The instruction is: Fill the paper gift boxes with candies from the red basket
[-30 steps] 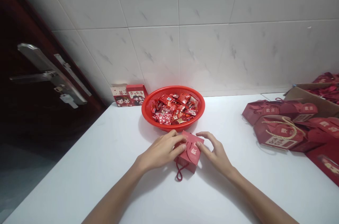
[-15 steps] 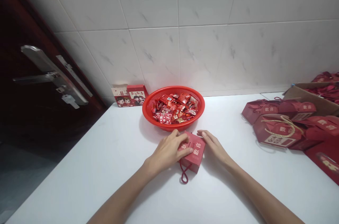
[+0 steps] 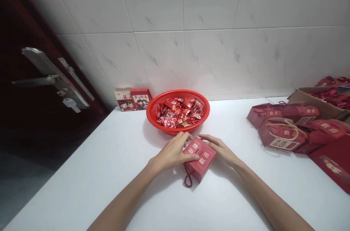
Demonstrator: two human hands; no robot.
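Observation:
A small red candy box (image 3: 201, 167) with gold characters on its top rests on the white table in front of me. My left hand (image 3: 175, 151) grips its left side, thumb flat on the top panel and fingers curled at the far edge. At the far right corner, my right hand (image 3: 220, 149) holds the box between thumb and fingers; some fingertips are hidden behind it. From the near left side hangs a dark red cord loop (image 3: 188, 179). Just beyond my hands is a red plastic basket (image 3: 150, 116) of wrapped candies (image 3: 179, 112).
Several finished-looking red boxes (image 3: 284, 134), one with a tan rope handle, cluster at the right. Behind them stands an open cardboard carton (image 3: 303, 100) with red items. Two printed cards or boxes (image 3: 132, 100) lean at the tiled wall. A dark door (image 3: 27, 114) is on the left.
The red box has turned slightly on the table, its near corner swinging left. My right hand has moved left, its fingers now against the far edge of the box.

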